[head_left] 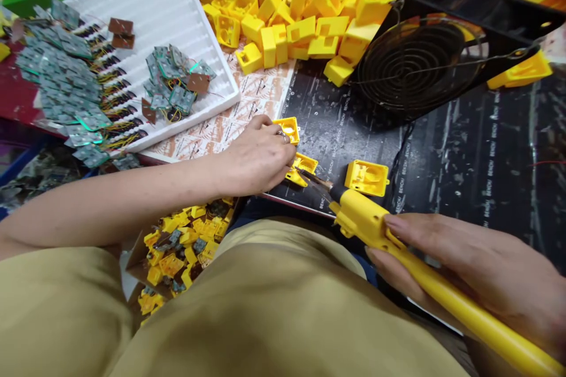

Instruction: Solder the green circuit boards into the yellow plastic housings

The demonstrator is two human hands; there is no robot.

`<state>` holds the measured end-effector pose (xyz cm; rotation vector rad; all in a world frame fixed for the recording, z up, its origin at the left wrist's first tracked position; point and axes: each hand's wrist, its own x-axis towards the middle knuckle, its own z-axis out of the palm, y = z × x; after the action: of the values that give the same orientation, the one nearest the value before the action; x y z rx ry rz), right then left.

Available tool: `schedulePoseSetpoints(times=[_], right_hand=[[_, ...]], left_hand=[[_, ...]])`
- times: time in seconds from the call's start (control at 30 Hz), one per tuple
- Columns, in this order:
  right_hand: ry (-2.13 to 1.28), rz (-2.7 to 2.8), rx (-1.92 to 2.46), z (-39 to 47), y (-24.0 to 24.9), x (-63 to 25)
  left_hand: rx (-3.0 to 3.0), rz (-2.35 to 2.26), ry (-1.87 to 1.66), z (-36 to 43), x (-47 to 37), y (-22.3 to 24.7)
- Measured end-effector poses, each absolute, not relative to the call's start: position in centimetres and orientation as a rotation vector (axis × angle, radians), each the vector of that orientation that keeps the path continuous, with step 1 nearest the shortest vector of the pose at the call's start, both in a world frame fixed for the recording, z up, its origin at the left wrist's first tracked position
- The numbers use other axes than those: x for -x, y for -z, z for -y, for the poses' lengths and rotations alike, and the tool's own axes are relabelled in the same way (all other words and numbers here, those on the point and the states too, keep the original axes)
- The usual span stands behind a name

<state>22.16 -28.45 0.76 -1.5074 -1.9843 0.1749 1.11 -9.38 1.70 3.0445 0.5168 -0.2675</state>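
Observation:
My right hand [469, 271] is wrapped round a yellow-handled soldering iron [367, 218]. Its dark tip reaches into a small open yellow plastic housing [307, 163] at the table's front edge. My left hand [260, 156], wearing a ring, is closed on that housing from the left; its fingertips are partly hidden. Just beyond the knuckles lies a second yellow housing [289, 128], close to the fingers. A third housing [368, 177] sits open side up to the right of the iron's tip, untouched.
A black fan [415, 70] with a wire guard stands at the back right. Behind is a heap of yellow housings [274, 6]. On the left, a white foam tray [177, 17] bears green circuit boards [170, 79]. Below the edge, a box holds yellow parts [190, 241].

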Motion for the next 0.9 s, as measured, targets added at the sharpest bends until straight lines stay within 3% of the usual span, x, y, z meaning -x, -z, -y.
schedulePoseSetpoints(times=[0.27, 0.9], right_hand=[[-0.105, 2.172, 1.212, 26.3, -2.9, -21.3], [-0.059, 2.212, 1.263, 27.4, -2.8, -22.2]], left_hand=[[-3.059, -0.426, 0.444, 9.0, -2.1, -2.6], [-3.063, -0.444, 0.481, 9.1, -2.4, -2.5]])
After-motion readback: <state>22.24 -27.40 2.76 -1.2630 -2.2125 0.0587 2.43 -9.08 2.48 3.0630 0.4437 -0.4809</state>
